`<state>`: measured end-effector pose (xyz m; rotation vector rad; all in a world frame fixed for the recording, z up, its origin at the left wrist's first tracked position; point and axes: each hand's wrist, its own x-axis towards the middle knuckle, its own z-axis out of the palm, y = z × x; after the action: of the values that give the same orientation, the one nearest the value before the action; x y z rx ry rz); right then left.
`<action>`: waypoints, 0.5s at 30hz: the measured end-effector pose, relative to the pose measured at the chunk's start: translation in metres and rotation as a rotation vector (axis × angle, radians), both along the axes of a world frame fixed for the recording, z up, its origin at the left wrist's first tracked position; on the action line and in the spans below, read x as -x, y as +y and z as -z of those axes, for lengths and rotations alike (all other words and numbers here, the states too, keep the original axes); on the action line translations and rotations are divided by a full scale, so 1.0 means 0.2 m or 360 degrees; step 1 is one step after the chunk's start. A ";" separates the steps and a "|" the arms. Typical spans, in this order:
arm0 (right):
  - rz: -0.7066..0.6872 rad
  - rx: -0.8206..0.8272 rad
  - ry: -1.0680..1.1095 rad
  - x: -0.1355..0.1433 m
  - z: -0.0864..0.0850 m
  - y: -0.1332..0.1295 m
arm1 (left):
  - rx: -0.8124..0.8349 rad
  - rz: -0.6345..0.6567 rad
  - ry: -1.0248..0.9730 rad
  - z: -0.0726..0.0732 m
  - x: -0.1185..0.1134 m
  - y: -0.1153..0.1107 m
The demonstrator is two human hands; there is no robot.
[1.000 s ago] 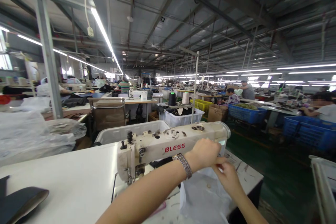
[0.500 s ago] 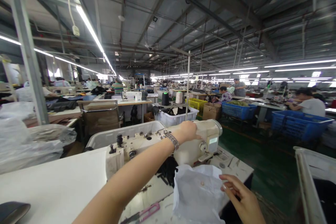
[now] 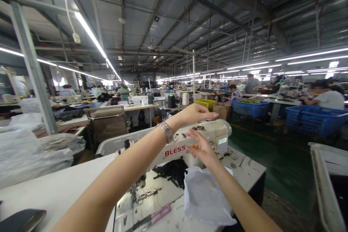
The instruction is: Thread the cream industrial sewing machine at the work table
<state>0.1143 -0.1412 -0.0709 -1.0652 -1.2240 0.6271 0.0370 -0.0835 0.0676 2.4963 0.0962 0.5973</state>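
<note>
Left hand (image 3: 194,113), right hand (image 3: 201,148) open above sewing machine (image 3: 187,141); blue crate (image 3: 250,108) holds fabric.

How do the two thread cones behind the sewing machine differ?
The black cone is dark; the white cone is pale cream. The black cone stands to the left, the white cone to the right, nearer the thin upright pole. Both stand upright, side by side and about the same height, on a stand beyond the sewing machine, past the raised left hand.
</note>
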 end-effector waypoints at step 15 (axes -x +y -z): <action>0.0264 0.0096 -0.0034 -0.27 0.06 0.25 | 0.0382 -0.0530 -0.0143 0.24 0.41 0.34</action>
<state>0.1683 -0.0922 -0.0833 -1.2133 -1.1278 0.5285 -0.0456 -0.0155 0.0194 2.2307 0.5260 0.7822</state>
